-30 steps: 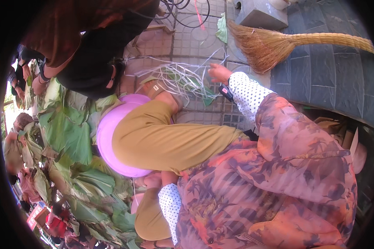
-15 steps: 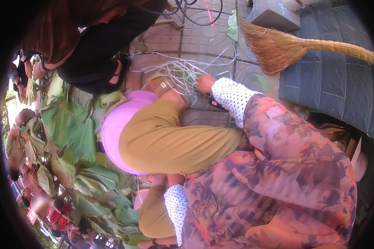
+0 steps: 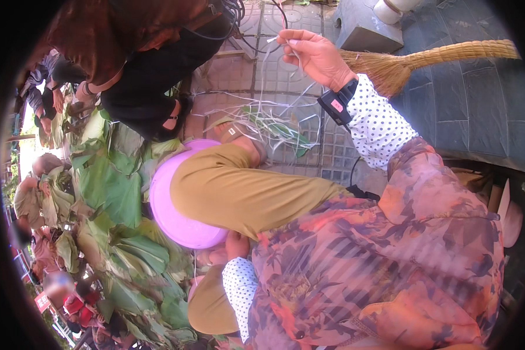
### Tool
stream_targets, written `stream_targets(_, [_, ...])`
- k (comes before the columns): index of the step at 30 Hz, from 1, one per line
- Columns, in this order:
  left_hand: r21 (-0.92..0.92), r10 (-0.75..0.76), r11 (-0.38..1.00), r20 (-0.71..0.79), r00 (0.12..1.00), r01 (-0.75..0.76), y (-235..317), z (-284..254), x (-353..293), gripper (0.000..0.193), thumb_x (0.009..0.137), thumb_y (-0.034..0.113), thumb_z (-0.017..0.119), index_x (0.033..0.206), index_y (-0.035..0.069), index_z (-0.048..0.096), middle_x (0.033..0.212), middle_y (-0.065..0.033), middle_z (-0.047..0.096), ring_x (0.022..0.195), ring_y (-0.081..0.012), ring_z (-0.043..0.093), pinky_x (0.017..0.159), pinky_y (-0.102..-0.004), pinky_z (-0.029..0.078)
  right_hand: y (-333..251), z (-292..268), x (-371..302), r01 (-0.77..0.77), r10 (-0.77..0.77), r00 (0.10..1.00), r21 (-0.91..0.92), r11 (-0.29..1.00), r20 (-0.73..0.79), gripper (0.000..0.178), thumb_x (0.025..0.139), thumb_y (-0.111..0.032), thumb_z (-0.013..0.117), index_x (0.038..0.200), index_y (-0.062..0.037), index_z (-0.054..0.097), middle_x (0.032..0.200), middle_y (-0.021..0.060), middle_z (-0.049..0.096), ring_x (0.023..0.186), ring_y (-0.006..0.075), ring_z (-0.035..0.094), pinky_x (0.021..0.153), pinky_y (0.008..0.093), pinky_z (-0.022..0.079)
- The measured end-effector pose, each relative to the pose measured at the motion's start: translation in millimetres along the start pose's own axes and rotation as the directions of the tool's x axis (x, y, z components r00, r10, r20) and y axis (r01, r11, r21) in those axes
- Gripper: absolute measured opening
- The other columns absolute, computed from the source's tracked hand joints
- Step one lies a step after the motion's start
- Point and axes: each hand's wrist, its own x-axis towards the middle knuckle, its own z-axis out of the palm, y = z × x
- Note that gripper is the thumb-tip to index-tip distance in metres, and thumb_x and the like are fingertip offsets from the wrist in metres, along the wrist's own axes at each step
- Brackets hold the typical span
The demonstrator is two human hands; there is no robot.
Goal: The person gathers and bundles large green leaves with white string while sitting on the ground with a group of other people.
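My right hand (image 3: 319, 57) is raised over the tiled pavement at the top of the view, thumb and fingers pinched on a thin white strip (image 3: 262, 69). The strip hangs down toward a loose tangle of white strips (image 3: 277, 123) lying on the tiles by my sandalled foot (image 3: 234, 133). A black band circles this wrist below the hand. My left hand (image 3: 237, 245) is low beside my bent leg, close to the rim of a round pink-purple basin (image 3: 188, 228); its fingers are mostly hidden. My leg covers part of the basin.
Large green leaves (image 3: 114, 186) lie heaped at the left. A person in dark trousers (image 3: 146, 87) stands at the upper left, near a black cable (image 3: 233, 17). A straw broom (image 3: 385, 69) rests by a grey stone block (image 3: 367, 29) and dark slabs. More people are along the left rim.
My right hand has risen from the tangle toward the top of the view, drawing a white strip out with it. My left hand now shows beside the basin. The view has shifted slightly.
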Motion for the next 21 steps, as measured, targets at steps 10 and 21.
stream_targets(10, [-0.609, -0.211, 0.754, -0.581, 0.786, -0.248, 21, -52, -26, 0.029, 0.103, 0.022, 0.054, 0.116, -0.004, 0.058, 0.103, -0.0140, 0.066, 0.084, -0.0202, 0.065, 0.071, -0.0310, 0.053, -50, 115, -20, 0.020, -0.036, 0.976, 0.077, 0.997, 0.215, 0.031, 0.097, -0.004, 0.057, 0.128, -0.0003, 0.062, 0.120, 0.0075, 0.066, 0.079, 0.0084, 0.060, 0.060, 0.0199, 0.048])
stream_targets(21, [-0.753, 0.175, 0.094, -0.632, 0.755, -0.652, 220, -114, -169, 0.028, 0.105, 0.026, 0.052, 0.117, 0.002, 0.060, 0.102, -0.0091, 0.065, 0.097, -0.0225, 0.062, 0.088, -0.0388, 0.052, -4, 309, -104, -0.014, 0.337, 0.302, -0.349, 0.937, 0.892, 0.027, 0.099, -0.004, 0.056, 0.124, -0.0015, 0.066, 0.110, 0.0014, 0.065, 0.090, 0.0083, 0.058, 0.080, 0.0239, 0.047])
